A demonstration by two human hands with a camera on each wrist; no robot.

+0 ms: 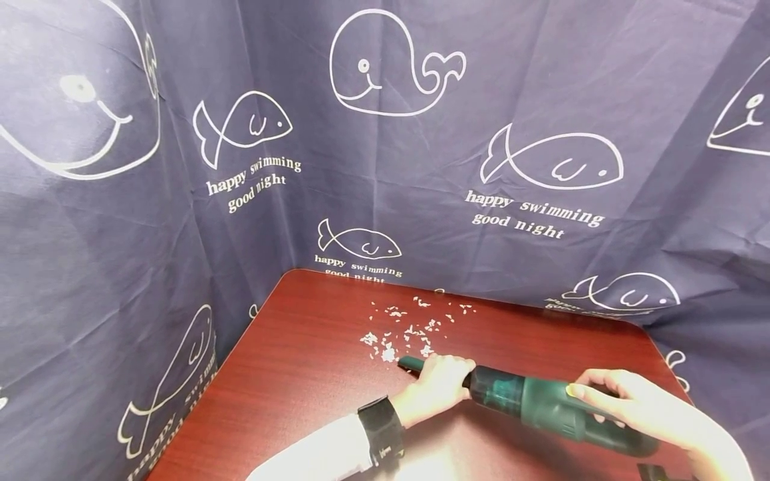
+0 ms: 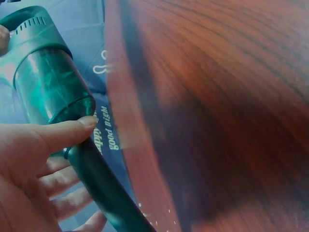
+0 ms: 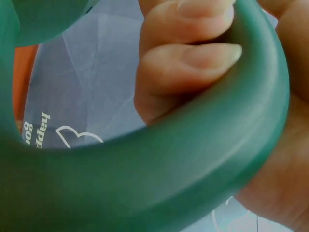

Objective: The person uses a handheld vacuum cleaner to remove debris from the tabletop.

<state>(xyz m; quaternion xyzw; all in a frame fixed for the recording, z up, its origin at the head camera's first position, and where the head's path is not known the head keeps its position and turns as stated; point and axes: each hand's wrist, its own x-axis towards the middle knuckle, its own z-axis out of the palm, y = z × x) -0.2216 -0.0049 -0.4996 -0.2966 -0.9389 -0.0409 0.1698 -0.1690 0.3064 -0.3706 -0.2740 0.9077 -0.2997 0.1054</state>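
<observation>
A green handheld vacuum cleaner (image 1: 549, 407) lies slantwise over the table's front right part, its see-through dust cup (image 2: 55, 87) toward the left. My right hand (image 1: 637, 401) grips its looped handle (image 3: 145, 179), with fingers curled round it in the right wrist view. My left hand (image 1: 438, 384) holds the narrow dark-green nozzle (image 2: 104, 183) near the dust cup, thumb on one side and fingers on the other. Small white scraps (image 1: 388, 354) are scattered on the table, and the nozzle tip points at the nearest clump. The vacuum's underside is hidden.
The reddish-brown wooden table (image 1: 289, 347) has rounded far corners. A grey-blue curtain (image 1: 421, 160) printed with fish and whales hangs behind it and along the left side. A black band (image 1: 381, 431) circles the left wrist.
</observation>
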